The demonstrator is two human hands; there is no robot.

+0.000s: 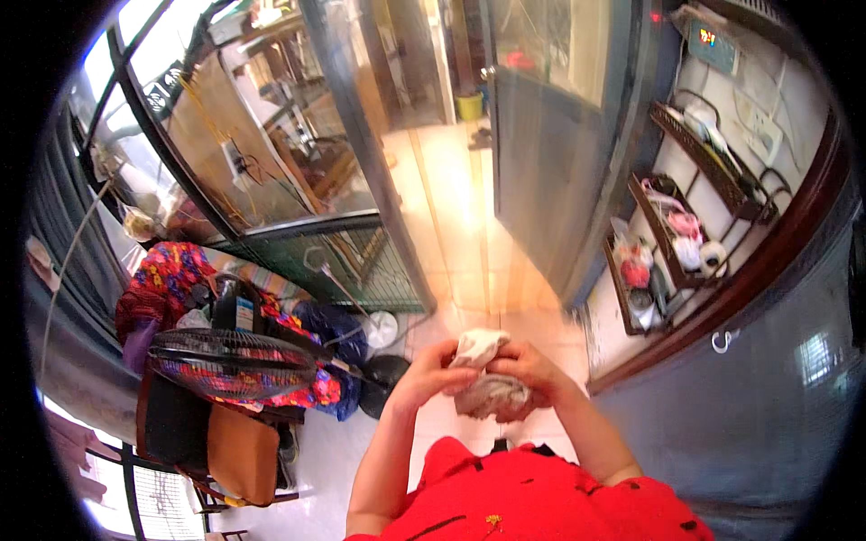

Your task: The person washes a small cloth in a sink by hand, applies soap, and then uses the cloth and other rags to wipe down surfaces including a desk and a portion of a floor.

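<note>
Grip of the left hand and right hand is wrapped round a crumpled pale cloth, held just far of a red shirt. Forearms are slanted inward, fingers curled.

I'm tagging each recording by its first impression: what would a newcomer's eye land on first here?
Probably the bright red garment at the lower middle, with the left hand and right hand just above it, holding a crumpled off-white cloth. Next might come the black electric fan on the left, beside vividly patterned multicoloured fabric. The blue-grey door stands open at upper centre-right.
</note>
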